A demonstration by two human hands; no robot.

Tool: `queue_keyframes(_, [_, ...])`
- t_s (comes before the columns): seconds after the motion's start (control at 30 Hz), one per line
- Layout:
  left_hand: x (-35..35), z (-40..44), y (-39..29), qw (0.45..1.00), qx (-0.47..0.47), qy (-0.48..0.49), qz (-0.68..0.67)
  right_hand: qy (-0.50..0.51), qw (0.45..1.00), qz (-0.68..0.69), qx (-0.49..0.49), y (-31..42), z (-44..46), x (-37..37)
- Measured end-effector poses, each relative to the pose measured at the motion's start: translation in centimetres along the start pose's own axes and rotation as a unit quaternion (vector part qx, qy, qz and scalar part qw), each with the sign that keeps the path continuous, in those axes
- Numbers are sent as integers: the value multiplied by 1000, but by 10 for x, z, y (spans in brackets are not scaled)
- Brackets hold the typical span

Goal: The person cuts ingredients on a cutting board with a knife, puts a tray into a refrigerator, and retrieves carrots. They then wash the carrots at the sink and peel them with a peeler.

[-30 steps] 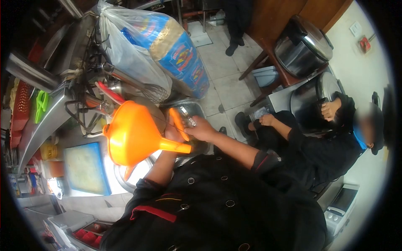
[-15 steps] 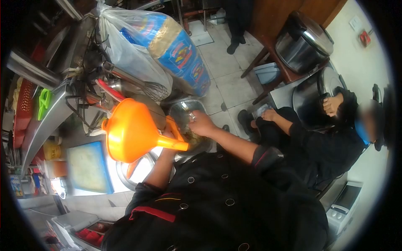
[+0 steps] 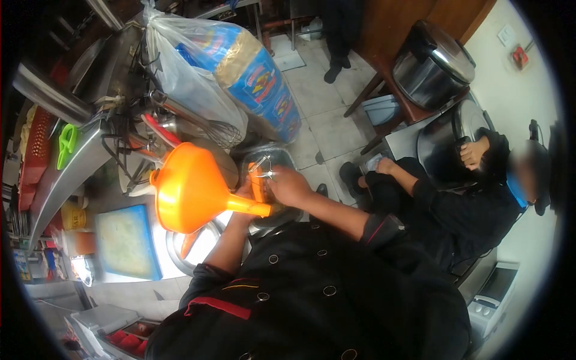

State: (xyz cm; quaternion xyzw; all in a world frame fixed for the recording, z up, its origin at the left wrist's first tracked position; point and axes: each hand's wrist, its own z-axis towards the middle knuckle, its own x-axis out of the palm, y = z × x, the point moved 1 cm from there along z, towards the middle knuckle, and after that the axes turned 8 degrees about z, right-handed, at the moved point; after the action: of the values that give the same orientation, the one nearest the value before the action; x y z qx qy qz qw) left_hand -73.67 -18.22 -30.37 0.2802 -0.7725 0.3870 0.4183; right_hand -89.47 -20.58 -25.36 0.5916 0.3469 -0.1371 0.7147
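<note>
My right hand (image 3: 289, 185) is closed around a metal peeler (image 3: 262, 168), its head against a carrot (image 3: 257, 183). The carrot is gripped in my left hand (image 3: 243, 193), whose fingers are mostly hidden behind a large orange funnel (image 3: 191, 187). Both hands are over a clear plastic tub (image 3: 287, 157) with scraps at its bottom. To the left, another carrot (image 3: 189, 241) lies in a round metal bowl (image 3: 175, 249), partly covered by the funnel.
A blue-edged cutting board (image 3: 126, 240) lies left of the bowl. Beyond the tub stand a whisk (image 3: 222, 133) and a tall bag of blue packs (image 3: 258, 84). On the right, a seated person (image 3: 462, 210) rests a hand on a big steel pot (image 3: 441, 147).
My right hand has shifted slightly, bringing the peeler up across the carrot's far end. The carrot now points more upright. The seated person has barely moved.
</note>
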Motion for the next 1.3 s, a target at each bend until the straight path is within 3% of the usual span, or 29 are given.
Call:
queue_keyframes(0.07, [7,-1,-1,1000,-9,24,-1,-18,999,-13,-29,-2,0,2])
queue_keyframes(0.3, [-8,7,-1,999,-11,26,41,-2,999,28,24,-6,1,6])
queue_keyframes(0.6, [37,8,-2,995,14,-33,98,42,998,27,37,-10,11,2])
queue_keyframes(0.7, [17,34,-4,997,17,12,74,72,996,21,52,0,9,-7])
queue_keyframes(0.77, [-5,52,-12,993,-23,116,-20,90,994,29,48,3,7,-11])
queue_keyframes(0.8, [2,54,-14,993,-23,117,-21,126,990,23,54,4,5,-11])
queue_keyframes(0.87, [11,54,-20,996,55,-62,28,161,985,19,60,5,2,-11])
queue_keyframes(0.9, [-28,70,-24,999,34,17,39,186,980,1,72,5,1,-12])
queue_keyframes(1.0, [-54,86,-31,998,63,-27,15,236,967,-22,93,9,-4,-20])
queue_keyframes(1.03, [-56,86,-34,998,65,20,2,261,960,-27,99,11,-6,-21])
queue_keyframes(1.13, [-71,95,-40,994,92,14,-53,282,953,-28,106,8,-14,-20])
queue_keyframes(1.3, [-78,91,-39,995,89,-16,-29,244,961,-4,127,8,-14,-25])
